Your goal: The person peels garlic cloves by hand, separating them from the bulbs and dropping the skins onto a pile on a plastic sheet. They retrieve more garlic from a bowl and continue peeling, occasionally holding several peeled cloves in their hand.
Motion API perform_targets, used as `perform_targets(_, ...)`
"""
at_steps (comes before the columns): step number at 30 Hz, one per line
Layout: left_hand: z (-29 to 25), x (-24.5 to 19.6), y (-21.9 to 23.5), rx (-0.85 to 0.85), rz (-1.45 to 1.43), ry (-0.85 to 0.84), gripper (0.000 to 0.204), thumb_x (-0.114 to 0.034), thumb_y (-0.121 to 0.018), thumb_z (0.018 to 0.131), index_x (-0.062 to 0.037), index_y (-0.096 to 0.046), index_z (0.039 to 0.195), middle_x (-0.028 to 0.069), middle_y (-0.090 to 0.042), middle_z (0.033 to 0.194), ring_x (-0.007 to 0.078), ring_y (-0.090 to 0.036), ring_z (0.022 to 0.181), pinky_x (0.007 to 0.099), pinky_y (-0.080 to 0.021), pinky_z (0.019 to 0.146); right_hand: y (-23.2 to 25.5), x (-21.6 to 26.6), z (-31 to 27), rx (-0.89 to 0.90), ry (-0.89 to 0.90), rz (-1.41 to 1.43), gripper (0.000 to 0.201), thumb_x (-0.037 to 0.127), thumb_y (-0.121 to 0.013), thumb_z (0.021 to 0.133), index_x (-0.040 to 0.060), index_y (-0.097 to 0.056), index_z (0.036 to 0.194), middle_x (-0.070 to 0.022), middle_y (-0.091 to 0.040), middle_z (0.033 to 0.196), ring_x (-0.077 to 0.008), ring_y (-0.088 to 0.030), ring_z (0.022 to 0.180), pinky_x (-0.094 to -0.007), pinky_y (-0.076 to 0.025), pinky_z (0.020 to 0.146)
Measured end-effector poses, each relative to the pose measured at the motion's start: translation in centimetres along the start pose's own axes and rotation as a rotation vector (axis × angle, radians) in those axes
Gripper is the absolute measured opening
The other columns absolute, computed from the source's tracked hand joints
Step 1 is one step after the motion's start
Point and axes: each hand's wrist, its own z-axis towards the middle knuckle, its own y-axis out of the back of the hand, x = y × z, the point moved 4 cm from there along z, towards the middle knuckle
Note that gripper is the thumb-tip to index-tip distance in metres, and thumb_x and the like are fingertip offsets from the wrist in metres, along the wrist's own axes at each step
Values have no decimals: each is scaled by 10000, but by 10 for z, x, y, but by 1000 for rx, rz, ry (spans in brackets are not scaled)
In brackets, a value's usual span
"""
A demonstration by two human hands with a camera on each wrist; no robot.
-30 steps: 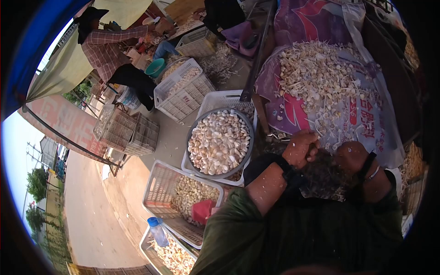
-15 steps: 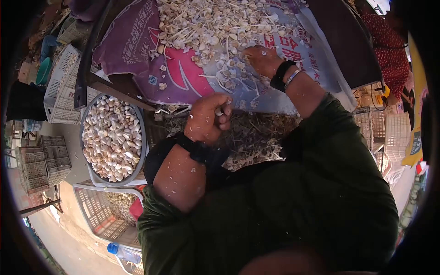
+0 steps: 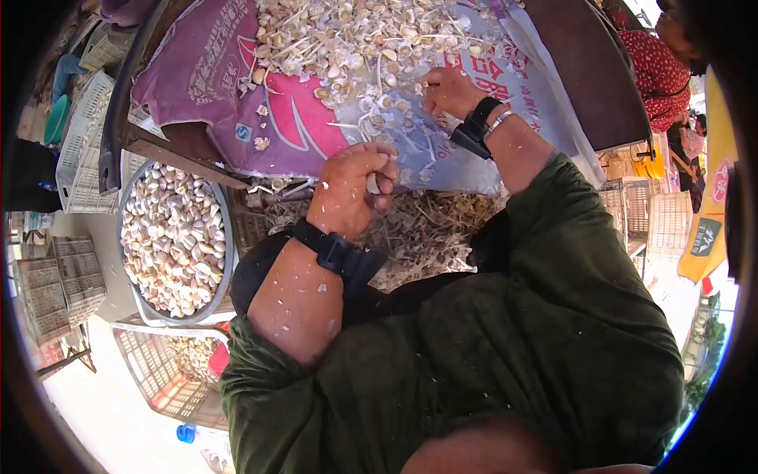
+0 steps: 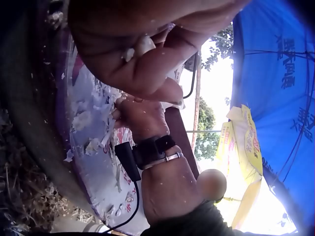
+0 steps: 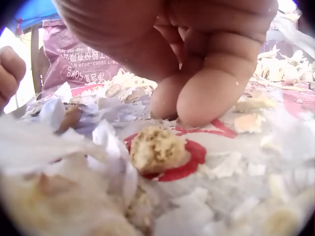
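Observation:
My left hand (image 3: 347, 189) is at the near edge of the printed sack sheet (image 3: 442, 158), its fingers curled around a small pale garlic clove (image 4: 144, 45). Farther forward, my right hand (image 3: 454, 93) reaches down onto the sheet beside the garlic pile (image 3: 355, 39). In the right wrist view its fingertips (image 5: 202, 101) point down at the sheet among papery skins, with nothing visible between them. Just in front of them lies a crumbly tan garlic root end (image 5: 157, 150). The pile holds loose cloves, skins and dry stalks.
Left of the sheet stands a round tub (image 3: 229, 261) heaped with garlic cloves (image 3: 174, 245). Plastic crates (image 3: 150, 371) stand below and behind it. Dry litter (image 3: 418, 237) lies between my lap and the table edge. A person in red dotted clothing (image 3: 651, 75) is at the right.
The head view has swung to the right. My right hand has moved from beside the left hand forward to the garlic pile. The left hand stays curled near the sheet's edge.

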Motion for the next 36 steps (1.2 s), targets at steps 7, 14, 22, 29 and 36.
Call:
perform_targets(7,-3,3,-1,-48,25,-41,199,-102,-530,824,-31,-600,997,35,-547,707,113,-460,560,272,-372,474,5,15,-53,11,-180,1139,424,129,-646,889,-111,-523,1216,-153,-647,924,-234,-684,771,-334,-586,637)
perform_targets(14,-15,0,-4,-39,-34,-97,172,-108,-550,858,-30,-586,1007,17,-541,712,93,-459,539,253,-373,466,33,65,-62,262,-104,371,287,263,-677,894,11,-683,1029,-87,-684,830,-134,-647,602,-264,-524,530)
perform_targets(22,-15,-9,-6,-38,18,-76,164,-112,-545,856,-9,-604,969,28,-541,695,100,-444,526,251,-368,457,22,27,74,-344,438,-603,238,207,-570,929,60,-661,1092,-85,-717,840,-204,-677,755,-308,-533,705)
perform_targets(29,-19,-14,-7,-73,-9,-45,173,-104,-538,860,1,-615,974,31,-548,700,100,-449,530,248,-366,453,4,24,111,-103,62,-608,325,165,-553,905,111,-637,1214,-109,-683,1110,-259,-658,998,-317,-515,887)
perform_targets(36,-16,-9,-9,-87,43,-68,157,-119,-542,876,-10,-604,971,32,-548,696,95,-450,528,242,-354,449,23,43,36,-49,-135,102,268,109,-600,814,112,-706,1061,-96,-693,1011,-296,-664,925,-362,-555,732)
